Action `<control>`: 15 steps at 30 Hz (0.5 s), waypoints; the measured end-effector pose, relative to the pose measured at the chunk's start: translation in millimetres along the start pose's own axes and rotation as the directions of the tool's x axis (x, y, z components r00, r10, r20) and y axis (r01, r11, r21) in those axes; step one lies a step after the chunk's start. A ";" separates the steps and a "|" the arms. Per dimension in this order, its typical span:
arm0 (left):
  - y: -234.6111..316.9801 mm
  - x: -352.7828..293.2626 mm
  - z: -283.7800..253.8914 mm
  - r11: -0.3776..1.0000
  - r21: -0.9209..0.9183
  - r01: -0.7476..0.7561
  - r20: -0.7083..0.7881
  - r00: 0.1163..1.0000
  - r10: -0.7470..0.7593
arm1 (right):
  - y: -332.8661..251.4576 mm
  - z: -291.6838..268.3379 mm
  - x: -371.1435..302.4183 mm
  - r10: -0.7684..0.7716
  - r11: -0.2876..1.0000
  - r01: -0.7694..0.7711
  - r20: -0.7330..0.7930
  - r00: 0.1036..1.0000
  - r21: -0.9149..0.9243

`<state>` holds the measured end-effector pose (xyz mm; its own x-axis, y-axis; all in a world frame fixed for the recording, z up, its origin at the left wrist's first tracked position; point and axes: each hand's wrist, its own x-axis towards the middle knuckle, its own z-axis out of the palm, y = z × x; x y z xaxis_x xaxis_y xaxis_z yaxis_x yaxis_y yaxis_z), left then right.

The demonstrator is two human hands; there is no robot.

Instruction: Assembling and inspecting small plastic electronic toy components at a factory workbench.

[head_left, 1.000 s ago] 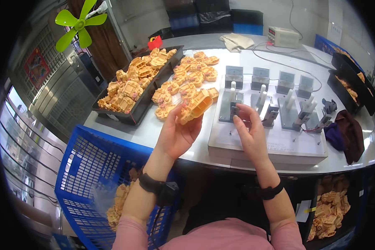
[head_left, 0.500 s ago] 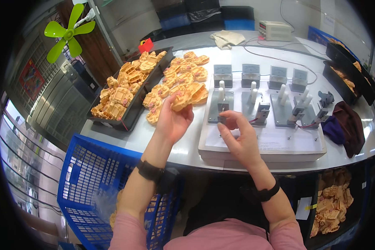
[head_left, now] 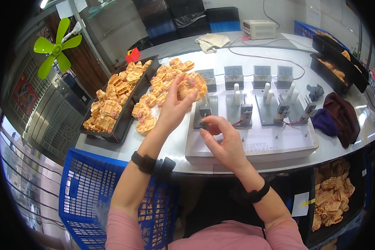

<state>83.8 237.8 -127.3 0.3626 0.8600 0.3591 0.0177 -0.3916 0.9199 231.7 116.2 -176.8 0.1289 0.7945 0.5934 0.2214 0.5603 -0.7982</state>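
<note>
My left hand (head_left: 175, 106) pinches a tan moulded plastic part (head_left: 201, 84) with a reddish centre. It holds this part above the left end of a white test fixture (head_left: 254, 143), beside the leftmost white posts. My right hand (head_left: 227, 143) is closed, thumb and forefinger at the small grey metal block (head_left: 204, 111) at the front of the leftmost station. Fingers hide part of that block. The neighbouring station has a grey plate (head_left: 233, 109), white posts (head_left: 237, 94) and a similar block. Several panel meters (head_left: 233, 76) line the fixture's back.
To the left, similar tan parts lie loose (head_left: 148, 100) and fill a black tray (head_left: 123, 125). A blue crate (head_left: 85, 175) stands below the table's front left. Dark cloth (head_left: 341, 118) lies at the right. A black bin of tan parts (head_left: 308, 223) is lower right.
The view has shifted, so the table sits further left in the picture. My left hand has raised and turned the tan part toward the posts. My right hand stays at the block.
</note>
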 end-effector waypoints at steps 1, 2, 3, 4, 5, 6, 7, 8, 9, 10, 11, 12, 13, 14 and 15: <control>3.0 -0.2 -1.1 0.993 0.113 -0.025 0.080 0.997 0.016 | 1.1 -0.4 0.6 0.000 1.000 0.000 -0.003 1.000 0.001; 4.0 0.6 -0.8 0.973 0.221 -0.060 0.162 0.987 0.024 | 2.1 -1.0 1.4 0.002 1.000 -0.002 -0.008 1.000 0.000; 3.6 -0.6 -0.6 0.973 0.223 -0.057 0.165 0.986 0.021 | 2.4 -0.2 1.3 -0.001 1.000 0.001 -0.005 1.000 0.004; 3.0 -1.7 0.1 0.957 0.277 -0.091 0.169 0.985 0.045 | 2.4 0.3 1.3 -0.004 1.000 0.004 -0.004 1.000 0.007; 2.9 -2.5 0.8 0.936 0.329 -0.126 0.176 0.982 0.070 | 2.4 1.3 1.8 -0.003 1.000 0.003 -0.008 1.000 0.006; 5.7 -4.5 -1.1 0.931 0.348 -0.108 0.166 0.985 0.052 | 1.4 2.2 2.0 -0.010 1.000 0.010 -0.005 1.000 0.005; 5.7 -7.2 -2.8 0.931 0.347 -0.110 0.168 0.984 0.053 | 0.3 2.5 1.4 -0.018 1.000 0.018 -0.001 1.000 0.004; 4.3 -10.5 -4.5 0.899 0.436 -0.033 0.206 0.976 -0.065 | -0.9 2.1 -0.1 -0.019 1.000 0.019 -0.003 1.000 0.002; 2.2 -12.4 -7.1 0.851 0.523 0.037 0.232 0.955 -0.184 | -1.8 2.2 -1.5 -0.017 1.000 0.017 -0.009 1.000 0.007; -1.7 -13.2 -10.3 0.853 0.521 0.035 0.233 0.956 -0.181 | -3.1 2.4 -3.2 -0.014 1.000 0.014 -0.013 1.000 0.012; -6.9 -14.6 -14.1 0.895 0.445 0.020 0.269 0.951 -0.155 | -4.7 3.0 -5.3 -0.014 1.000 0.014 -0.011 1.000 0.010; -6.8 -15.8 -16.3 0.931 0.365 0.010 0.300 0.946 -0.128 | -4.9 2.4 -6.2 -0.009 1.000 0.009 -0.017 1.000 0.004; -4.7 -23.8 -21.3 0.931 0.364 0.016 0.294 0.947 -0.131 | -4.7 2.2 -7.7 0.000 1.000 0.000 -0.020 1.000 -0.001; 0.5 -39.4 -28.3 0.901 0.433 0.007 0.242 0.962 -0.124 | -3.5 2.3 -9.5 0.006 1.000 -0.006 -0.010 1.000 0.003; 0.9 -53.4 -37.8 0.868 0.497 0.008 0.193 0.974 -0.119 | 3.7 4.0 -10.3 -0.025 0.999 0.021 -0.090 0.996 -0.037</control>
<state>29.2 203.9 -139.7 0.5309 0.8211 0.2097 0.4809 -0.4957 0.7232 227.3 111.0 -186.3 0.2096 0.7562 0.6198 0.2601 0.5679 -0.7809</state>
